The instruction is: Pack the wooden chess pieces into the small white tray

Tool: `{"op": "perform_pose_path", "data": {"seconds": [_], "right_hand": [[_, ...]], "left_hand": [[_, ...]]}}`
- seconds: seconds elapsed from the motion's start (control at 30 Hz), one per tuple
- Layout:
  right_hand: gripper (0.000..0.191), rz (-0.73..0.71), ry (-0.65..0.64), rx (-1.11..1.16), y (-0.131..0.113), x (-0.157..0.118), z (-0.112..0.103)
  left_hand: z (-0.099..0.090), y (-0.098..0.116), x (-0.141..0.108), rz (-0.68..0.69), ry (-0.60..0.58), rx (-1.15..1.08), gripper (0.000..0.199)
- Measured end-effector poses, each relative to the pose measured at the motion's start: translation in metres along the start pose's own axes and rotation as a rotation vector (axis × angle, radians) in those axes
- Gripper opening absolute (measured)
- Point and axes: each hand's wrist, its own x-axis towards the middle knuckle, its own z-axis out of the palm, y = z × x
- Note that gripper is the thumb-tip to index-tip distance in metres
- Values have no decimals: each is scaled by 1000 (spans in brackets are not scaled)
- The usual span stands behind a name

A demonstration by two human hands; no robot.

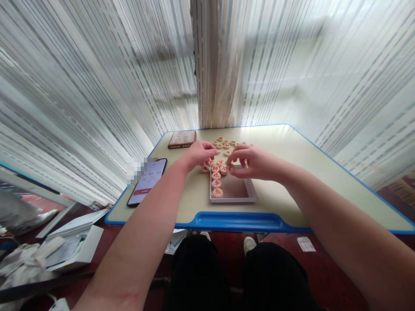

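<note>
Bare forearms (152,207) extend over the blue-edged cream bench (311,160). Left hand (199,154): fingers narrowed; right hand (252,160): fingers touching a red-lettered round wooden disc (231,168) inside the shallow white cardboard box (233,200). I cannot confirm either grip.

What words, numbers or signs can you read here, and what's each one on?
"馬": front piece in the open box.
"車": second piece, behind it.
"帥": fourth piece in that row.
"02:33": phone screen; the leading digits and the red button are unclear.
Too small or blurred: third piece, other red-marked pieces, dark-marked pieces, brown case.
</note>
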Motion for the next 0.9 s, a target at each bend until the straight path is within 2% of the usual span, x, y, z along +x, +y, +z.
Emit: {"op": "perform_pose_path", "data": {"seconds": [0.1,0.2,0.3,0.43,0.63,0.9], "right_hand": [[18,-8,-164,-12,-3,-2,1],[20,6,-215,-61,-5,-2,8],[16,44,-254,-108,-4,-1,13],[15,62,-273,-132,-2,0,16],[17,-2,-240,-140,-5,0,19],[12,-33,-234,-154,-8,2,17]], "left_hand": [[1,-8,7,38,154,121,23],[2,-11,9,86,196,174,25],[3,-12,9,128,143,263,26],[5,-14,9,253,51,521,28],[4,-14,8,339,110,754,35],[4,-13,6,326,114,812,34]]}}
